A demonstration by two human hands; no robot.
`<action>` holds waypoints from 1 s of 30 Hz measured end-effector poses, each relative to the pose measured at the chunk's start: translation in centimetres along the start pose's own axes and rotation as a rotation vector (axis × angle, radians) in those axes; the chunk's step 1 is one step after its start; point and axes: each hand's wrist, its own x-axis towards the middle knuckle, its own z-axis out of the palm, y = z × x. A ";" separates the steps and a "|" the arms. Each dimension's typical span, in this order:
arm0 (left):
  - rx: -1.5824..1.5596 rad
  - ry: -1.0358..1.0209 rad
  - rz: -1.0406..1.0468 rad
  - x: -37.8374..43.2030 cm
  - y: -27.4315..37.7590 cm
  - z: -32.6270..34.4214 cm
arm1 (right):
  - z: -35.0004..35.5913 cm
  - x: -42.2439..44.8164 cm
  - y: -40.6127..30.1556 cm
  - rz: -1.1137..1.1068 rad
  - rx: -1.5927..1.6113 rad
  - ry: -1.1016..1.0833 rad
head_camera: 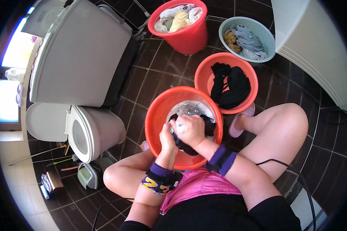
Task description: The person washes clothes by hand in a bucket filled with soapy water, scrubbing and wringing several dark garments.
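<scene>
An orange plastic basin [153,106] stands on the floor between my legs, with sudsy water and dark wet cloth [208,125] in it. Above the water my left hand [168,138] grips part of this cloth, its thumb side up. My right hand [190,130] is closed on the cloth too, close against the left, with foam on its knuckles. The fingers hide most of the gripped cloth.
Behind are an orange basin of black clothes [239,86], a pale blue basin of clothes [250,40] and a red bucket of light clothes [188,40]. A toilet [104,132] and a large grey tub [81,55] stand left, a white appliance-like body [312,43] right. Cables run beside my legs.
</scene>
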 end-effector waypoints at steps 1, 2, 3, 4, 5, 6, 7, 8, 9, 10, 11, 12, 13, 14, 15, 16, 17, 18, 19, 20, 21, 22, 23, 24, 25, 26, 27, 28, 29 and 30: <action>0.025 -0.013 0.086 0.1 0.4 -0.5 | -0.4 -0.3 -1.6 -0.030 0.047 -0.022; 0.130 -0.054 0.030 0.7 1.3 -0.8 | -0.3 -0.7 -2.2 -0.111 0.104 -0.028; 0.317 -0.126 0.242 1.0 1.6 -0.9 | -0.5 -1.1 -2.9 -0.143 0.131 -0.073; 0.278 -0.085 0.193 0.9 1.5 -0.9 | -0.5 -1.0 -2.6 -0.099 0.102 -0.089; 0.239 -0.044 0.144 0.8 1.3 -0.7 | -0.4 -0.6 -2.0 -0.057 0.073 -0.106; 0.083 -0.011 0.050 0.5 0.3 -0.2 | -0.3 0.1 -0.4 0.025 0.023 -0.094; 0.104 0.038 -0.057 -1.6 1.6 1.9 | -0.2 0.5 0.8 0.082 -0.037 -0.043; 0.103 0.024 -0.071 -1.9 1.8 2.3 | 0.0 0.2 1.3 0.097 -0.060 -0.019; 0.097 0.018 -0.085 -2.1 1.8 2.2 | 0.2 -0.1 1.3 0.109 -0.078 -0.003; 0.082 -0.010 -0.033 -1.0 1.1 0.8 | -0.1 -0.1 0.1 0.070 -0.033 -0.025; 0.067 -0.038 0.020 0.5 0.3 -1.0 | -0.3 -0.3 -1.4 0.031 0.011 -0.046; 0.084 -0.166 0.026 1.2 0.4 -1.9 | -0.4 -0.6 -2.6 -0.032 0.055 -0.053; 0.316 -0.220 0.202 1.6 0.6 -2.7 | -0.4 -0.9 -3.1 -0.105 0.107 -0.042; 0.173 -0.188 0.081 2.2 -0.2 -3.5 | -0.3 -0.7 -2.7 -0.071 0.076 -0.058; 0.031 -0.165 -0.047 2.7 -0.9 -3.8 | -0.2 -0.6 -1.6 -0.030 0.036 -0.070; -0.042 0.013 -0.141 -1.1 1.2 1.0 | 0.0 -0.2 0.4 0.067 0.006 -0.048; -0.031 -0.012 -0.227 -1.6 1.9 0.9 | 0.2 0.2 1.2 0.184 -0.077 -0.066; -0.048 -0.043 -0.196 -2.9 3.2 1.7 | 0.3 0.4 2.0 0.286 -0.076 -0.114; -0.065 -0.075 -0.164 -3.7 4.3 2.1 | 0.2 0.5 2.8 0.389 -0.076 -0.163; -0.135 -0.102 -0.200 -2.4 4.1 0.7 | 0.0 0.2 3.4 0.470 0.008 -0.220; -0.186 -0.105 -0.245 -2.4 5.1 0.5 | -0.2 0.3 3.7 0.453 0.087 -0.238; -0.239 -0.090 -0.226 -2.3 5.8 0.4 | -0.5 0.4 4.2 0.435 0.166 -0.255; -0.292 -0.077 -0.208 -2.1 6.5 0.3 | -0.8 0.4 4.8 0.417 0.244 -0.272; -0.326 -0.101 -0.180 -1.2 6.4 -0.7 | -0.9 0.5 5.7 0.430 0.354 -0.375; -0.348 -0.147 -0.142 -0.4 6.6 -1.5 | -1.0 0.4 6.2 0.444 0.445 -0.370; -0.369 -0.176 -0.121 -0.1 6.5 -2.1 | -1.0 0.0 6.7 0.432 0.394 -0.374; -0.391 -0.207 -0.101 -0.1 6.9 -2.2 | -1.2 0.1 6.9 0.419 0.341 -0.377; -0.439 -0.213 -0.087 0.4 7.0 -2.8 | -1.4 0.1 7.0 0.433 0.221 -0.452; -0.431 -0.214 -0.071 0.4 7.3 -3.1 | -1.6 0.1 7.1 0.445 0.099 -0.527; -0.380 -0.192 -0.028 0.7 7.5 -3.8 | -1.7 0.1 6.9 0.454 -0.021 -0.604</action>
